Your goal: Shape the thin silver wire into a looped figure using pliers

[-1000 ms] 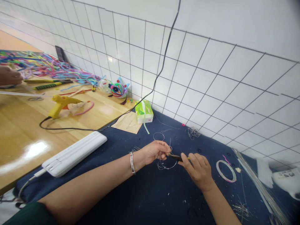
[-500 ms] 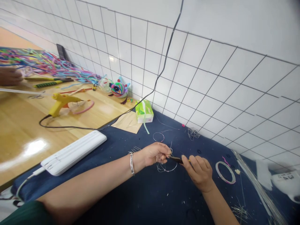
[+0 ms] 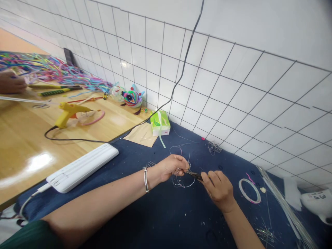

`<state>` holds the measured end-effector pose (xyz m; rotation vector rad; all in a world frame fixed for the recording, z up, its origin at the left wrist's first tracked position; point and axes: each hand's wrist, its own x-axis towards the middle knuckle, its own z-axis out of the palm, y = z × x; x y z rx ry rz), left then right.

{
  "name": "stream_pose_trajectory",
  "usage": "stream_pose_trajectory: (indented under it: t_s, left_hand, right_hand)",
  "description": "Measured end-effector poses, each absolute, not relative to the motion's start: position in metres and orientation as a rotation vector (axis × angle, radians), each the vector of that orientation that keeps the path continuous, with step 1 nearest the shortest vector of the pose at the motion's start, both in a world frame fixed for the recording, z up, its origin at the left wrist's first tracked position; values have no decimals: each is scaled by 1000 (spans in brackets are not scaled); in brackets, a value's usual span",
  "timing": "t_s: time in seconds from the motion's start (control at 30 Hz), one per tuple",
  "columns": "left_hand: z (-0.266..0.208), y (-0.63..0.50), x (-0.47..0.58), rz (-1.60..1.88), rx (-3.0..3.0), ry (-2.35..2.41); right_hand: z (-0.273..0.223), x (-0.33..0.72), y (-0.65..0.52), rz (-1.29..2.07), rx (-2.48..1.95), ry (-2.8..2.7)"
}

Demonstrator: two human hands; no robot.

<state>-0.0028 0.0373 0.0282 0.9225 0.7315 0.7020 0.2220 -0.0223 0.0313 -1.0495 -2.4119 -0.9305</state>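
Observation:
Between the fingertips of my left hand (image 3: 174,167) is a thin silvery wire (image 3: 188,187) bent into loops, its curves hanging below the fingers. My right hand (image 3: 219,190) is wrapped round a pair of pliers (image 3: 194,175) with dark jaws; a bit of yellow handle shows by the fingers. The jaws reach to the wire right at my left fingertips; whether they pinch it is too small to tell. A separate wire ring (image 3: 176,150) lies on the dark blue cloth (image 3: 160,214) just beyond my left hand.
A white power strip (image 3: 83,167) lies at the left, near a yellow glue gun (image 3: 68,113). A tissue pack (image 3: 160,123) stands by the wall grid. Right: a roll of tape (image 3: 249,191), long wires (image 3: 285,204), wire scraps (image 3: 266,236). Another person's hand (image 3: 11,82) is far left.
My right hand and the pliers have shifted slightly to the left, and the pliers' jaws have turned a little. The wire loops moved slightly left. My left hand stays nearly in place.

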Motion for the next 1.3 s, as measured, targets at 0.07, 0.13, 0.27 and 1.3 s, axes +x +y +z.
stream_pose_trajectory:
  t_s: [0.07, 0.13, 0.27, 1.3]
  left_hand:
    - [29, 37, -3, 747, 1023, 764]
    - [29, 37, -3, 787, 1118, 777]
    - [28, 37, -3, 838, 1273, 816]
    - [21, 33, -1, 581, 1223, 699]
  right_hand:
    - [33, 220, -22, -885, -1091, -2442]
    - [34, 218, -22, -840, -1127, -2470]
    - [32, 216, -20, -721, -1168, -2499]
    - [27, 200, -19, 881, -1423, -1396]
